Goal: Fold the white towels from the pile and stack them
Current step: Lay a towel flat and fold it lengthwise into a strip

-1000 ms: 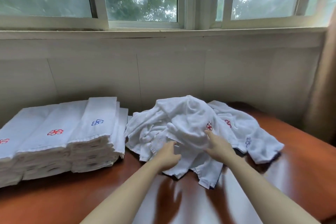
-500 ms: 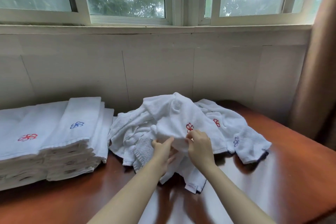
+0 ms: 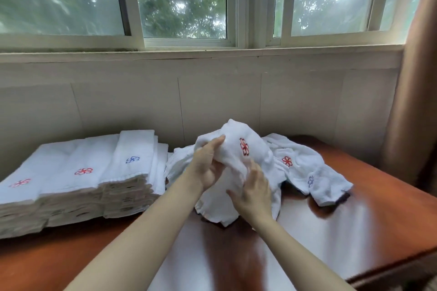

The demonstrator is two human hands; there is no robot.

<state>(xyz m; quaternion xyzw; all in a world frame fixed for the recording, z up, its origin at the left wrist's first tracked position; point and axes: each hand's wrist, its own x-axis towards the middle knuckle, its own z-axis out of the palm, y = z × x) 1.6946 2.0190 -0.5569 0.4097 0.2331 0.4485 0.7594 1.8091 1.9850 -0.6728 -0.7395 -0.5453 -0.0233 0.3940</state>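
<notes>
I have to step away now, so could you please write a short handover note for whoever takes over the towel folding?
Hands: the left hand grips the towel near its top; the right hand holds its lower part.
Things: the towel is bunched and unfolded, held above the pile on the table.
Done: a stack of folded towels lies on the left.
Left: fold this towel, stack it, then work through the pile.

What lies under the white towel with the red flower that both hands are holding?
Crumpled white towels of the pile peek out either side of the held towel; its hem drapes onto the glossy reddish-brown table. Whatever lies directly below it is covered.
</notes>
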